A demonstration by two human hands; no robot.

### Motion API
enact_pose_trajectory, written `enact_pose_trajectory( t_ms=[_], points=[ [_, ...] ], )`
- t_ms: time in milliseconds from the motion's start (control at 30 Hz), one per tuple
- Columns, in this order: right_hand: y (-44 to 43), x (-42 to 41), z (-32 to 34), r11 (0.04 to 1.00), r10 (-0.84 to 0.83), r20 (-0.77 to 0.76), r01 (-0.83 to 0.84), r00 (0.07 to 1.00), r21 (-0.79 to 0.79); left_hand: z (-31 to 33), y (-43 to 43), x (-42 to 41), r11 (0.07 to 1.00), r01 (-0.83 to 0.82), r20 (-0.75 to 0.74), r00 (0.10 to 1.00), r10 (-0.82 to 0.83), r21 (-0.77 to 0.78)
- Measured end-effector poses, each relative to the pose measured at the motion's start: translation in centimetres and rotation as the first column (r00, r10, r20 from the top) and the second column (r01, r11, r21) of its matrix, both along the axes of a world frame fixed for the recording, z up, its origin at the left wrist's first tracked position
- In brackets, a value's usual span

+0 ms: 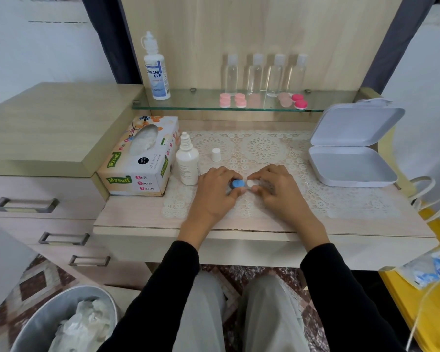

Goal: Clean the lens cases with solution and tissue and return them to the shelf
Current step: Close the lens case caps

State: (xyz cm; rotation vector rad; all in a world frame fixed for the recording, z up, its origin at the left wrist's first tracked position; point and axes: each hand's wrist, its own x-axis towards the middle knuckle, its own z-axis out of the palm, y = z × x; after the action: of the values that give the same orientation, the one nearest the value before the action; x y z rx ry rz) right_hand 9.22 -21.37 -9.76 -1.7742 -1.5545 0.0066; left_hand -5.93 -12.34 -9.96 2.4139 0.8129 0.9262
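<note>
A lens case with a blue cap (pixel 237 184) and a white cap (pixel 251 183) rests on the lace mat (pixel 262 148) at the desk's middle. My left hand (pixel 215 191) grips the blue cap, and my right hand (pixel 277 189) pinches the white cap. An uncapped white solution bottle (pixel 187 161) stands left of my hands, its loose cap (pixel 216 154) behind them. A tissue box (pixel 140 158) sits further left. On the glass shelf (pixel 188 106) lie pink lens cases (pixel 233 100) and a red-capped one (pixel 299 101).
A larger solution bottle (pixel 156 69) stands at the shelf's left end, and several clear bottles (pixel 264 72) line its back. An open white box (pixel 351 151) lies at the desk's right. A metal bin with used tissue (pixel 64 323) stands on the floor, lower left.
</note>
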Motion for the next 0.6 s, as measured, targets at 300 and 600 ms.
enact_pose_trajectory(
  t_ms=[300, 600],
  points=[
    [0.08, -0.16, -0.02, 1.0, -0.027, 0.034, 0.027, 0.999, -0.01, 0.2, -0.08, 0.08, 1.0, -0.006, -0.016, 1.0, 0.006, -0.01],
    [0.13, -0.46, 0.13, 0.999, -0.052, 0.076, 0.053, 0.996, -0.009, 0.36, -0.22, 0.04, 1.0, -0.014, -0.019, 1.0, 0.014, -0.01]
  ],
)
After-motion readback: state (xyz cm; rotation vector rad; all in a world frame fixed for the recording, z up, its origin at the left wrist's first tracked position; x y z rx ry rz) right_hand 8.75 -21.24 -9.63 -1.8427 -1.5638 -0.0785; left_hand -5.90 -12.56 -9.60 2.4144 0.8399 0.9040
